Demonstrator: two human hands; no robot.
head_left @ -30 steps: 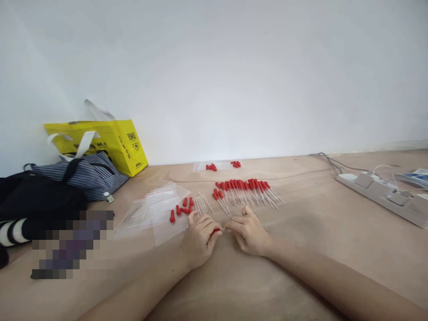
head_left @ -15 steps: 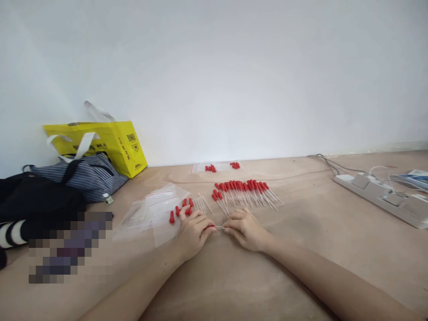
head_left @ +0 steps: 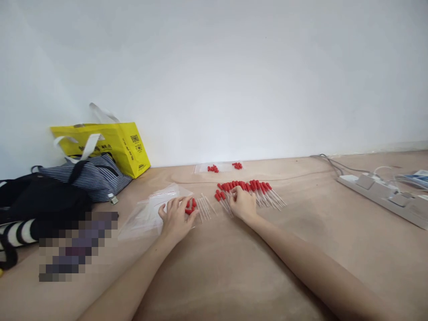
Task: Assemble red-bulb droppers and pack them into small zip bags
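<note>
Head view: the left hand (head_left: 175,219), splayed, has red bulbs (head_left: 194,203) at its two o'clock; the right hand (head_left: 244,205) curls at droppers (head_left: 255,184) toward twelve, and I can't tell whether it grips one. Their wooden table (head_left: 214,267) meets a white wall (head_left: 234,80), a yellow bag (head_left: 130,154) at ten.

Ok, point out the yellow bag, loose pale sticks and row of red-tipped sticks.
Yellow bag (head_left: 113,137): head view, on its printed front.
Loose pale sticks (head_left: 205,207): head view, middle of the bunch.
Row of red-tipped sticks (head_left: 254,184): head view, a red tip near its middle.
</note>
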